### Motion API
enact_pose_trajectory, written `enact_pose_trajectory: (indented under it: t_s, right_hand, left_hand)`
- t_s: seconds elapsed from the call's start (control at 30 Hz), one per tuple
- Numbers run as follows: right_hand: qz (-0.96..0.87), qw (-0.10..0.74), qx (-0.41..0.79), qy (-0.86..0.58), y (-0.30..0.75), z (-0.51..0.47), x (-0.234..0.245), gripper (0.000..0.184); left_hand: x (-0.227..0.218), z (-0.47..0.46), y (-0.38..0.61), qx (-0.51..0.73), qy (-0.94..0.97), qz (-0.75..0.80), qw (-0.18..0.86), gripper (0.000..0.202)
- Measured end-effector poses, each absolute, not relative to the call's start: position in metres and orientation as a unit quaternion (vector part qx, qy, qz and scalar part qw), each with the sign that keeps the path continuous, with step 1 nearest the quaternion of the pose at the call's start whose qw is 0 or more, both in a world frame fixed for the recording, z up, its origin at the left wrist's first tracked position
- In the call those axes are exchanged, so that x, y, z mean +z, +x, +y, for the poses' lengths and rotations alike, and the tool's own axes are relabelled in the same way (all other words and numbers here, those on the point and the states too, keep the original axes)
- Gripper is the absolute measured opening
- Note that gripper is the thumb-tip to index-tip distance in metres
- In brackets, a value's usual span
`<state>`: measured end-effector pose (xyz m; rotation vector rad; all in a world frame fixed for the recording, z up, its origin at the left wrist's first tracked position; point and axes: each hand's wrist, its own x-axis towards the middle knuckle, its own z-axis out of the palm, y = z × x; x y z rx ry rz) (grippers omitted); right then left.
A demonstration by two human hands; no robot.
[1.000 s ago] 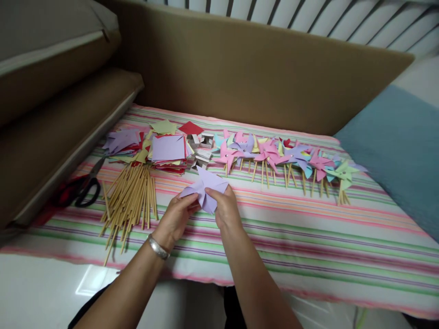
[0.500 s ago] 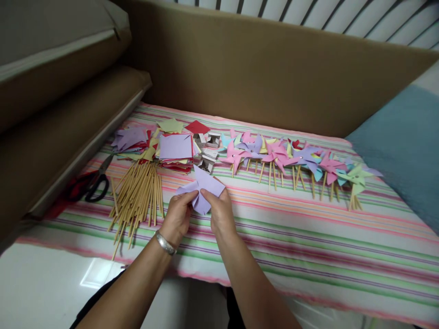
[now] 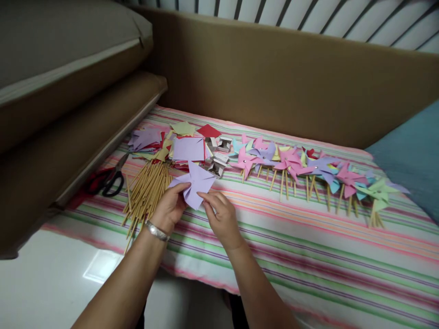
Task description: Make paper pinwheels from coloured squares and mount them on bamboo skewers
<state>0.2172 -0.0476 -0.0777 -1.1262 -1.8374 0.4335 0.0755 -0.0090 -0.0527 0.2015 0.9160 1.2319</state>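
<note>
A purple paper pinwheel [image 3: 197, 180] with pointed blades is held up above the striped cloth, between my two hands. My left hand [image 3: 173, 201], with a silver bracelet at the wrist, grips its left side, thumb on the front near the centre. At the lower right blade, my right hand [image 3: 218, 212] pinches the paper edge between thumb and fingertips. Just behind it lie a stack of coloured paper squares [image 3: 188, 149] and small open boxes [image 3: 217, 167]; what the boxes hold is too small to name. A fan of wooden sticks [image 3: 146, 192] lies left of my left hand.
Scissors [image 3: 113, 178] with dark handles lie at the left beside the cushions [image 3: 109, 114]. Finished pinwheels on sticks [image 3: 291, 160] form a row at the right. Cut paper pieces [image 3: 146, 138] are piled at the back left. A brown backrest [image 3: 274, 82] stands behind the striped cloth [image 3: 308, 242].
My right hand has shifted from the pinwheel's right blade to its lower blade, pinching its edge. My left hand still holds the paper. The whole view has swung slightly left.
</note>
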Motion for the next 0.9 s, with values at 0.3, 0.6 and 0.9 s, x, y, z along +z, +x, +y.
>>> enact_pose_trajectory:
  t_s: [0.3, 0.6, 0.9]
  right_hand:
    - [-0.670, 0.481, 0.291, -0.485, 0.215, -0.043, -0.072, 0.013]
    - [-0.479, 0.511, 0.449, -0.554, 0.213, -0.038, -0.071, 0.014]
    - [-0.440, 0.519, 0.446, -0.582, 0.216, -0.036, -0.064, 0.020]
  left_hand:
    - [-0.063, -0.012, 0.079, 0.562, 0.151, 0.396, 0.710, 0.020]
    - [-0.064, -0.020, 0.094, 0.560, 0.197, 0.389, 0.704, 0.013]
    - [-0.064, -0.024, 0.104, 0.560, 0.204, 0.377, 0.709, 0.013]
